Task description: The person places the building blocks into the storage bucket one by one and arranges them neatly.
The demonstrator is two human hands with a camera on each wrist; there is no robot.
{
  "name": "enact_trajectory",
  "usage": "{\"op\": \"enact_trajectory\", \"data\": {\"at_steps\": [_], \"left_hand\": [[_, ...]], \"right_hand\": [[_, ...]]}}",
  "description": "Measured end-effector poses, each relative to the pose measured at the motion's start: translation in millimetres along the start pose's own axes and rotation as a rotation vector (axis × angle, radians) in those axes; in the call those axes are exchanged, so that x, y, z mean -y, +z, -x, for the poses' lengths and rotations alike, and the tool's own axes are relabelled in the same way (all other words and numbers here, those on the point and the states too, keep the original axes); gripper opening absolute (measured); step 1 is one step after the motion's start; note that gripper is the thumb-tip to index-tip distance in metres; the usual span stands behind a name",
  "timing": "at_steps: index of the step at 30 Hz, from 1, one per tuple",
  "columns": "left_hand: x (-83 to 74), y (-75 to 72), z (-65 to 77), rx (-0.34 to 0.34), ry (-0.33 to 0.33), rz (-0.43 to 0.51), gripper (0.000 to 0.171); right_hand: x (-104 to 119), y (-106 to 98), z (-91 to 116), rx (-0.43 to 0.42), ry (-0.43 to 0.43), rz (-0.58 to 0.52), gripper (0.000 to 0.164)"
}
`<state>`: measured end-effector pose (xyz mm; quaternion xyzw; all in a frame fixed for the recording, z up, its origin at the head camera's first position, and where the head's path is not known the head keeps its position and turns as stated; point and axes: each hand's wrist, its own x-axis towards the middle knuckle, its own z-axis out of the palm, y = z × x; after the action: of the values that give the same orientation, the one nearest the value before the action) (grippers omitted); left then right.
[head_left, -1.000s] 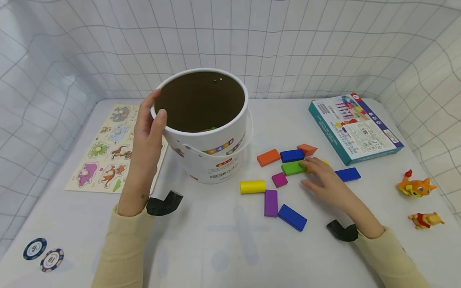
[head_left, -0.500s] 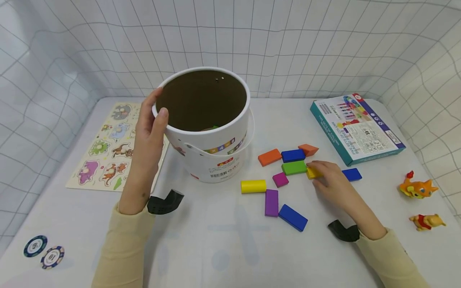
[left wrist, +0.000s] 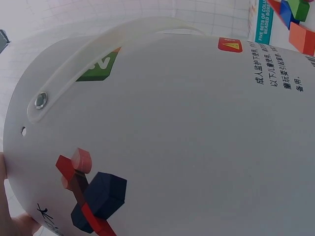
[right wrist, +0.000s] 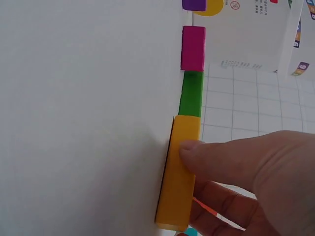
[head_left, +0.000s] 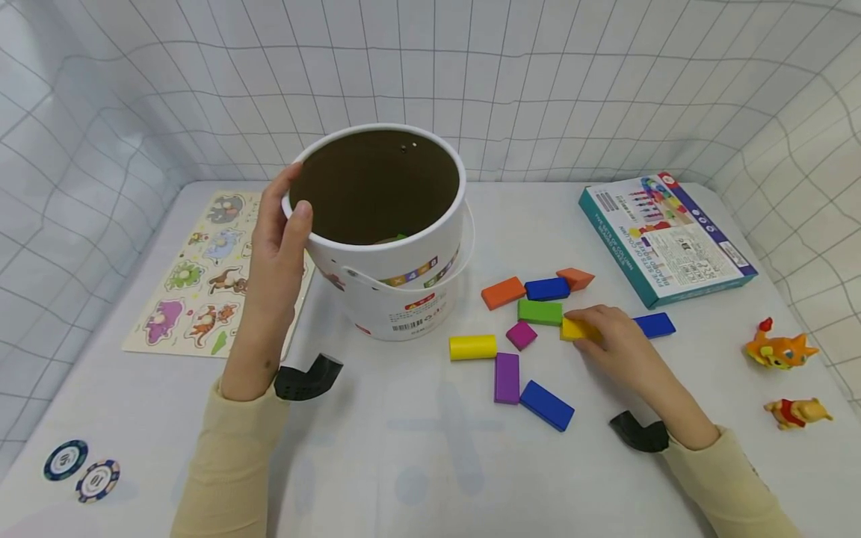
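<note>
My left hand [head_left: 279,246] grips the rim of a white bucket [head_left: 397,299], thumb outside the near edge and fingers at the left side. The bucket tilts slightly toward me, and a bit of something green shows low inside it. My right hand [head_left: 615,344] pinches a yellow block [head_left: 575,329] on the table, its left end close to a green block [head_left: 540,312]. In the right wrist view the thumb presses on the long face of the yellow block [right wrist: 179,172], with the fingers behind it. A magenta block [head_left: 521,335] lies just left of these.
Orange [head_left: 503,293], blue [head_left: 548,289] and purple blocks [head_left: 507,379] lie around, with a yellow cylinder [head_left: 473,347]. A teal-edged box [head_left: 666,239] is at the back right, two toy figures [head_left: 780,351] at far right. An animal puzzle board [head_left: 202,299] and two chips [head_left: 65,459] are left.
My right hand has reached the yellow block, taken hold of it and slid it slightly left. The green block has shifted left too. My left hand stays on the bucket rim.
</note>
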<state>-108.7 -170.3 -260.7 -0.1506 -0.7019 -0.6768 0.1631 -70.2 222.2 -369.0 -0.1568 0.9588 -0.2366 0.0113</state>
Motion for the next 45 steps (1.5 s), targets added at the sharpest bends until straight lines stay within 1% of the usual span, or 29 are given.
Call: {"op": "enact_trajectory", "data": {"at_steps": [3,7,12,16,19,23,25,27,31,34,37,39,43,45], "left_hand": [[-0.9,0.7,0.0,-0.003,-0.004,-0.006,0.049],[-2.7,2.3,-0.3,0.004,0.000,0.003,0.049],[-4.6,4.2,-1.6,0.011,0.007,0.008,0.048],[-3.7,3.9,-2.6,0.005,0.012,0.009,0.048],[-2.0,2.8,-2.4,-0.008,0.002,-0.014,0.049],[-0.3,1.3,-1.6,-0.022,-0.014,-0.043,0.049],[0.3,0.9,-1.3,-0.019,-0.017,-0.034,0.049],[0.8,0.9,-1.1,-0.015,-0.019,-0.023,0.049],[1.7,1.3,-0.5,-0.004,-0.018,-0.014,0.049],[1.7,1.6,-0.8,0.001,-0.015,-0.014,0.049],[1.1,0.9,-1.5,-0.001,-0.014,-0.016,0.049],[0.5,0.3,-1.5,-0.006,-0.017,-0.019,0.049],[-0.4,-0.6,-0.3,-0.012,-0.032,-0.043,0.049],[-0.8,-0.6,0.4,-0.010,-0.039,-0.061,0.048]], "right_hand": [[0.6,-0.1,0.7,0.014,0.005,-0.015,0.035],[2.6,-5.4,3.0,0.037,-0.013,-0.052,0.035],[11.7,-19.1,7.2,0.026,-0.093,-0.167,0.037],[26.0,-31.6,5.6,0.005,-0.178,-0.280,0.039],[43.0,-42.7,0.2,-0.008,-0.253,-0.364,0.040],[72.9,-59.9,-11.6,-0.038,-0.375,-0.493,0.042],[89.3,-68.7,-18.5,-0.053,-0.415,-0.562,0.042],[105.7,-76.4,-25.5,-0.076,-0.445,-0.619,0.041],[136.1,-86.4,-38.9,-0.113,-0.475,-0.683,0.039],[154.4,-90.5,-48.0,-0.144,-0.498,-0.693,0.038],[171.2,-94.4,-59.3,-0.173,-0.540,-0.683,0.038],[183.2,-96.8,-68.9,-0.194,-0.568,-0.658,0.038],[202.8,-96.9,-93.1,-0.224,-0.629,-0.573,0.036],[209.8,-95.2,-105.1,-0.217,-0.639,-0.542,0.036]]}}
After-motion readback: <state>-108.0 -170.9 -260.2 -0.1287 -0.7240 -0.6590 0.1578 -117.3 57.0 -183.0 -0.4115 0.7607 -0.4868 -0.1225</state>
